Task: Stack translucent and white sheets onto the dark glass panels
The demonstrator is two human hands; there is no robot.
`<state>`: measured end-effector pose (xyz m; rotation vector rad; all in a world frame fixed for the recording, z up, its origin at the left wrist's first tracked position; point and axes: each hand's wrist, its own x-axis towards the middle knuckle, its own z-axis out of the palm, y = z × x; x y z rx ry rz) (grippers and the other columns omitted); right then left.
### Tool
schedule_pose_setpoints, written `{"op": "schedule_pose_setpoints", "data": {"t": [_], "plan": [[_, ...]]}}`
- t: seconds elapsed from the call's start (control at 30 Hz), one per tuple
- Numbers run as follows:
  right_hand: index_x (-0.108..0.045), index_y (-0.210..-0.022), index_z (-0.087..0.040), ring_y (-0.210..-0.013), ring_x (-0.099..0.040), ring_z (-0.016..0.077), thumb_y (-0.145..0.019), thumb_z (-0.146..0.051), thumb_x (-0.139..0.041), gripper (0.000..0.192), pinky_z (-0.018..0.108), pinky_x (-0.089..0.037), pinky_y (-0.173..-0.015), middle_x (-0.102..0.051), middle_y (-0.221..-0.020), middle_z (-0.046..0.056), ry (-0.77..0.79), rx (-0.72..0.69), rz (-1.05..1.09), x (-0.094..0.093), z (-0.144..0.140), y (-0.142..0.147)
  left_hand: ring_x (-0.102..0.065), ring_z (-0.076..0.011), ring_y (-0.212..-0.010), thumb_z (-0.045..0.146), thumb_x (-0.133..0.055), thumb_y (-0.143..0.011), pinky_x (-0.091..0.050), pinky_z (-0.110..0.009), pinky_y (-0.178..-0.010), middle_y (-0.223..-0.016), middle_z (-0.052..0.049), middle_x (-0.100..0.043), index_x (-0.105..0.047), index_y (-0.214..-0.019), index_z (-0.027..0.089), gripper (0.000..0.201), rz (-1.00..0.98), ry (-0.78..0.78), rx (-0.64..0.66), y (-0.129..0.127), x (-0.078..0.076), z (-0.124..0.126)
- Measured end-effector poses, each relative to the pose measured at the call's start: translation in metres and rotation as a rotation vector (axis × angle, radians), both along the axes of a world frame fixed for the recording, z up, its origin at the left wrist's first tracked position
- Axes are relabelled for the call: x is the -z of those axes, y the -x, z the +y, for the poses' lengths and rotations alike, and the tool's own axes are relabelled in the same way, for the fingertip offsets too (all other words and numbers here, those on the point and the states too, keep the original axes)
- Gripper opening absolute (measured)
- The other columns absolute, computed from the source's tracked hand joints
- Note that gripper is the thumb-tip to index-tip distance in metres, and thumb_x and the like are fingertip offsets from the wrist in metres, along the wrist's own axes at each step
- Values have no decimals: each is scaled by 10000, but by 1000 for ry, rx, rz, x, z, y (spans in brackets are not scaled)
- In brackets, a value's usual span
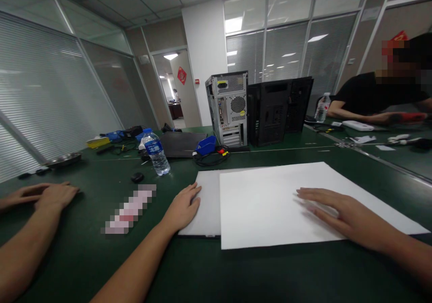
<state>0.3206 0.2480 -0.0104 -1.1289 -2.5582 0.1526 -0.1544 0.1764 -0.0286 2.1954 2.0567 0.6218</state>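
A large white sheet (263, 208) lies over the right part of a flat light-grey panel with a dark lower edge (205, 204). My left hand (184, 206) rests on the panel's left edge, fingers extended forward and thumb apart. Over the right half of the sheet is my right hand (332, 208), palm down with fingers stretched out. Whether its fingertips press on the paper or hover just above it, I cannot tell. Most of the panel is hidden beneath the sheet.
Behind the sheet stand an open computer case (232, 109) and black cases (270, 114). A water bottle (157, 152), a black laptop-like slab (184, 143) and cables lie left. Another person's hands (56, 197) rest at far left; a person in black (374, 94) sits right.
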Motion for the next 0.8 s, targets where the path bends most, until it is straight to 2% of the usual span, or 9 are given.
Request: {"op": "schedule_pose_setpoints", "data": {"t": [0.1,0.2,0.33,0.4,0.57,0.7,0.8], "plan": [[-604,-1277,-320,-1248,-510,243,-908,-501,-476,430,483,-410,-1088,-568,-1332,-8,-79,62,14,0,3,-3,-389,-265,-1377,383,-387,-929,-271,-443,-1155,-1486,-122,-444,-535,-1372,136,528,3,1,3,1,0,-1],[-652,-1211,-288,-1167,-570,267,-911,-524,-452,431,521,-452,-1029,-622,-1254,21,-53,160,-38,6,13,-16,-390,-262,-1377,365,-391,-927,-272,-441,-1154,-1487,-116,-443,-532,-1374,143,519,1,3,9,1,-1,-1],[-588,-1310,-299,-1173,-562,293,-909,-552,-444,496,540,-472,-991,-577,-1320,43,-11,179,-108,13,21,-25,-386,-263,-1379,367,-389,-931,-260,-437,-1160,-1484,-120,-447,-522,-1380,130,526,-17,0,-5,1,0,1],[-563,-1340,-322,-1198,-543,305,-906,-552,-448,504,542,-459,-1006,-552,-1350,45,-41,181,-119,15,21,-22,-386,-260,-1379,393,-369,-943,-254,-435,-1162,-1478,-129,-453,-509,-1386,108,545,-32,-5,-20,-1,0,1],[-627,-1271,-318,-1204,-528,315,-907,-576,-422,491,559,-399,-1054,-589,-1296,53,-114,181,-154,19,14,-6,-392,-274,-1374,520,-367,-936,-274,-429,-1148,-1481,-151,-442,-505,-1385,92,635,-55,13,-33,-5,-6,-3],[-633,-1257,-328,-1171,-541,307,-908,-580,-426,477,556,-420,-1025,-606,-1259,52,-114,140,-149,15,4,9,-385,-286,-1377,582,-402,-905,-279,-428,-1143,-1486,-157,-434,-493,-1396,100,694,-61,33,-43,-7,-9,-5],[-596,-1297,-346,-1189,-527,297,-908,-594,-419,494,550,-424,-1020,-589,-1283,48,-92,93,-161,10,-1,15,-390,-288,-1374,556,-455,-889,-279,-421,-1144,-1485,-154,-436,-495,-1395,106,679,-62,27,-50,-6,-8,-4]]}}
